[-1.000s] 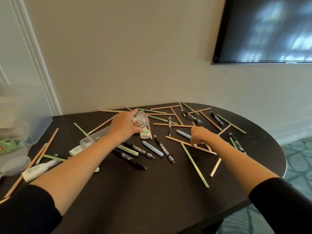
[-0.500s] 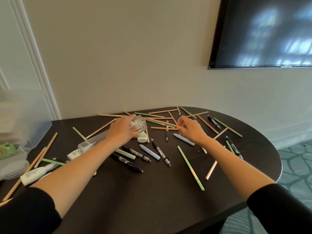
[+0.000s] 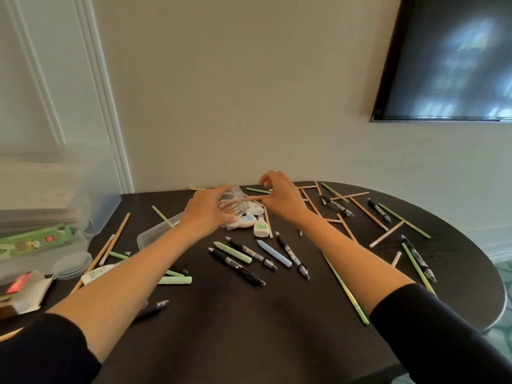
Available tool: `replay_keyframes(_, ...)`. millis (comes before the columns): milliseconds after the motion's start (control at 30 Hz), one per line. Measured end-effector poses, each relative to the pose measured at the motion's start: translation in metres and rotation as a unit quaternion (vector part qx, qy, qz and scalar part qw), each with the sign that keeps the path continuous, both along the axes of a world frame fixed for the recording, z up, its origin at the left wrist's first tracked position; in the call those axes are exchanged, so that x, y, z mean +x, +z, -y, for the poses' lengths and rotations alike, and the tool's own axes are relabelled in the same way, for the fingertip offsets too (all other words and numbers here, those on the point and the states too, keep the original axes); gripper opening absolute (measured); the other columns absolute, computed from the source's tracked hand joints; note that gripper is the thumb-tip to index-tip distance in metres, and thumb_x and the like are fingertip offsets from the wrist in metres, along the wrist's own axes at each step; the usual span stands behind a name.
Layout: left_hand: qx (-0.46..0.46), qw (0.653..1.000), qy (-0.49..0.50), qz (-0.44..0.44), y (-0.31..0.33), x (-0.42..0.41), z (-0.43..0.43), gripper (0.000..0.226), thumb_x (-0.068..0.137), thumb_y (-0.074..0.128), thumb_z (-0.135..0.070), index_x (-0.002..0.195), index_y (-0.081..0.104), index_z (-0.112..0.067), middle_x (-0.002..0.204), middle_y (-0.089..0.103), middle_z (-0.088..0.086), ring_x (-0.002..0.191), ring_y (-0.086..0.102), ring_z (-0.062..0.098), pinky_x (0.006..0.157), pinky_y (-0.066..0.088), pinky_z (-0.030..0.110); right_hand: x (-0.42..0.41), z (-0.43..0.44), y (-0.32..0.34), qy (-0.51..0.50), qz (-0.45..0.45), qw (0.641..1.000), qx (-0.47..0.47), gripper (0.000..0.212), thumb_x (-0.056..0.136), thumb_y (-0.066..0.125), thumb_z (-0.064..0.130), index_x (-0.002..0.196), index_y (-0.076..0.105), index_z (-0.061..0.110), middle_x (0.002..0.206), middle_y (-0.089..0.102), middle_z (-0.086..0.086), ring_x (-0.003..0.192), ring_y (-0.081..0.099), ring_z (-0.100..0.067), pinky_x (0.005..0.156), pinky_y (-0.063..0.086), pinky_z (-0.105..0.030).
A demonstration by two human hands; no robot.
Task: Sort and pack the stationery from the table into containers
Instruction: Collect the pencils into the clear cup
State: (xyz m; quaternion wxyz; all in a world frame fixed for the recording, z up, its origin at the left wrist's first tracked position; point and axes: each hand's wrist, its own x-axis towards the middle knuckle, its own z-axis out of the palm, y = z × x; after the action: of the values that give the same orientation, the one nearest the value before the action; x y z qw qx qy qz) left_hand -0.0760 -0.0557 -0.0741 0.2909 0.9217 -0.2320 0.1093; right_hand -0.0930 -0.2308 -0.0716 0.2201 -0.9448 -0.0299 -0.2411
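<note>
glass jar (image 3: 234, 202), clear, lies tipped on its side at the far middle of the dark table (image 3: 249, 328), mouth facing right. on my head feed the left hand (image 3: 206, 214) wraps round it, fingers curled over the top. the right hand (image 3: 282, 199) pinches a wooden pencil (image 3: 250, 199) whose end reaches the jar's mouth (i can't tell how far in it goes). half a second ago that hand was down among the scattered pencils (image 3: 357, 206) just right of the jar; now it is raised at the mouth. the left hand's grip is unchanged.
</note>
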Motion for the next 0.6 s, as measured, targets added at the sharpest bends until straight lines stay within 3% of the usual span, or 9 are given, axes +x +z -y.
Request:
replay_keyframes(167, -0.040, 0.999, 0.011, -0.013, 0.001, 0.004, -0.010, 0.073, 0.071, 0.079, -0.024, 0.136, 0.046, -0.019, 0.128, 0.059, 0.004, 0.118, 0.054, 0.021, 0.096, 0.042, 0.034, 0.013, -0.022, -0.003, -0.058, 0.078, 0.992, 0.080, 0.041, 0.080, 0.062, 0.000, 0.118, 0.048, 0.006, 0.123, 0.042, -0.009, 0.113, 0.041, -0.020, 0.091, 0.039, -0.025)
replay_keyframes(300, -0.046, 0.999, 0.015, -0.003, 0.002, 0.009, -0.006, 0.064, 0.073, 0.077, -0.022, 0.130, 0.051, -0.016, 0.123, 0.061, 0.006, 0.112, 0.056, 0.023, 0.092, 0.043, 0.034, 0.020, -0.034, -0.004, 0.000, -0.006, 0.947, 0.321, 0.033, 0.085, 0.056, -0.003, 0.116, 0.050, 0.007, 0.110, 0.055, -0.004, 0.096, 0.055, -0.014, 0.079, 0.043, -0.021)
replay_keyframes(400, -0.043, 0.999, 0.026, 0.001, 0.001, 0.017, -0.005, 0.065, 0.072, 0.078, -0.024, 0.130, 0.051, -0.016, 0.123, 0.061, 0.004, 0.114, 0.055, 0.023, 0.095, 0.044, 0.036, 0.022, -0.035, -0.007, 0.031, -0.046, 0.929, 0.367, 0.031, 0.083, 0.041, -0.013, 0.101, 0.061, 0.001, 0.106, 0.067, -0.017, 0.087, 0.062, -0.017, 0.072, 0.046, -0.018)
replay_keyframes(533, -0.030, 0.999, 0.029, -0.003, -0.003, 0.032, -0.004, 0.071, 0.074, 0.077, -0.027, 0.136, 0.044, -0.018, 0.128, 0.058, 0.004, 0.118, 0.053, 0.022, 0.100, 0.043, 0.039, 0.030, -0.028, -0.015, -0.006, -0.057, 0.899, 0.434, 0.034, 0.077, 0.038, -0.014, 0.078, 0.066, 0.007, 0.104, 0.067, -0.017, 0.106, 0.059, -0.028, 0.093, 0.047, -0.037)
replay_keyframes(600, -0.023, 0.999, 0.036, -0.003, -0.004, 0.038, -0.004, 0.077, 0.075, 0.076, -0.027, 0.141, 0.038, -0.018, 0.133, 0.054, 0.005, 0.122, 0.050, 0.022, 0.103, 0.040, 0.039, 0.042, -0.014, -0.028, -0.107, -0.056, 0.917, 0.380, 0.027, 0.086, 0.042, -0.003, 0.084, 0.067, 0.005, 0.099, 0.066, -0.014, 0.101, 0.059, -0.026, 0.087, 0.048, -0.038)
